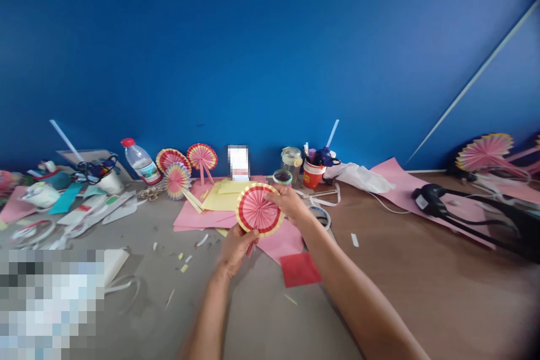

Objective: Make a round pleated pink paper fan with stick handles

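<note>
Head view: round pleated paper fan (259, 210) held up over table (422, 270), above pink paper sheets (198, 216). Left hand (236, 247) pinches handle below; right hand (291, 202) grips fan's right rim. Risk: squeezing could crush pleats or tear rim. Handle mostly hidden behind left fingers; lower-left corner pixelated.

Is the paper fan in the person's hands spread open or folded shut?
Spread open: the paper fan forms a full round disc of pleats, left hand at its handle, right hand at its rim.
</note>
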`<state>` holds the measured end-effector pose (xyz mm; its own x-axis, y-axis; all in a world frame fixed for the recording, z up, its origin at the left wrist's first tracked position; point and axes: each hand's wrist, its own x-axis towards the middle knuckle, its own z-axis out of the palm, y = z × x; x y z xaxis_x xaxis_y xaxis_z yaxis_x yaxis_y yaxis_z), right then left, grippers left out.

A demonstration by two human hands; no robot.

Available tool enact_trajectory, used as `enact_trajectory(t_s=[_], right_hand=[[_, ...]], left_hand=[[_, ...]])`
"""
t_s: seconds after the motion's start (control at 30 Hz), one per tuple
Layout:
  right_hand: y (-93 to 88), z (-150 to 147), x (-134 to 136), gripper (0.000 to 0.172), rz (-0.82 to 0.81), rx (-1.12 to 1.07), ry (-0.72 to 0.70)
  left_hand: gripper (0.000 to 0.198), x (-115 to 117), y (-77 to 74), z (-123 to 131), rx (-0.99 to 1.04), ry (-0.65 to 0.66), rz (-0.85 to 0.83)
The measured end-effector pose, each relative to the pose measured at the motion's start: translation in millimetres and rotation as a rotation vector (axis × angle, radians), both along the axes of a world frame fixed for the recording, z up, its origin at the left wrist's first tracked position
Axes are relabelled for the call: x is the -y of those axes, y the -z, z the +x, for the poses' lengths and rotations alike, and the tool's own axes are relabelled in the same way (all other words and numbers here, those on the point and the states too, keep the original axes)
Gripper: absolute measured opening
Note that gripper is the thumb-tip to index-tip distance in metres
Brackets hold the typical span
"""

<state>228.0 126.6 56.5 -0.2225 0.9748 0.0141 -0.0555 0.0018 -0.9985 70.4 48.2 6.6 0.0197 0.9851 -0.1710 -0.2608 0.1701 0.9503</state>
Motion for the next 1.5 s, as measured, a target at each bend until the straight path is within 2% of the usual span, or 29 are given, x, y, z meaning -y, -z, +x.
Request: enact_trajectory(t_s=[0.13, 0.3, 0.47, 0.53, 0.6, 0.7, 0.77, 0.8, 0.97, 1.2, 1.27, 1.37, 1.43, 1.5], right_hand=[[1.0, -2, 0, 0.028, 0.013, -0.005, 0.043], [2.0, -3, 0, 0.027, 0.023, 0.0, 0.061], [-1.7, 1, 0, 0.027, 0.036, 0.029, 0.116], [-3.7, 3, -1, 0.027, 0.041, 0.051, 0.144], [-4.9, 5, -1, 0.025, 0.039, 0.065, 0.161], [-5.1, 5, -2, 0.024, 0.031, 0.065, 0.17], [-4.7, 4, -1, 0.024, 0.027, 0.053, 0.17], [-4.6, 4, -1, 0.024, 0.025, 0.042, 0.167], [-5.2, 1, 2, 0.025, -0.008, -0.032, 0.12], [-3.4, -2, 5, 0.026, -0.003, -0.054, -0.008], [-3.0, -3, 5, 0.025, 0.036, -0.006, -0.013], [-6.0, -3, 5, 0.026, 0.167, 0.18, 0.075], [-11.9, -2, 9, 0.03, 0.319, 0.336, 0.214], [-21.0, -1, 16, 0.034, 0.531, 0.443, 0.411]], left_hand=[[0.032, -2, 0.6, 0, -0.006, 0.012, 0.057], [0.034, -1, -4.3, 2, -0.1, 0.029, 0.019], [0.033, 1, -7.7, 2, -0.226, 0.074, 0.075], [0.032, 0, -4.7, 2, -0.292, 0.032, 0.106], [0.037, -1, 0.0, 4, -0.349, -0.071, 0.139], [0.067, -3, 5.0, 7, -0.374, -0.25, 0.188], [0.078, -4, 4.4, 6, -0.321, -0.317, 0.19], [0.077, -4, 2.8, 6, -0.278, -0.317, 0.182], [0.037, -2, -10.8, -1, -0.068, -0.194, 0.096], [0.027, 3, -19.3, 0, 0.254, -0.093, -0.017], [0.025, 3, -18.2, 1, 0.257, -0.099, -0.013], [0.022, 3, -15.8, 3, 0.233, -0.086, -0.001], [0.02, 2, -14.8, 3, 0.271, -0.108, -0.02], [0.021, 0, -14.8, 2, 0.333, -0.169, -0.034]])
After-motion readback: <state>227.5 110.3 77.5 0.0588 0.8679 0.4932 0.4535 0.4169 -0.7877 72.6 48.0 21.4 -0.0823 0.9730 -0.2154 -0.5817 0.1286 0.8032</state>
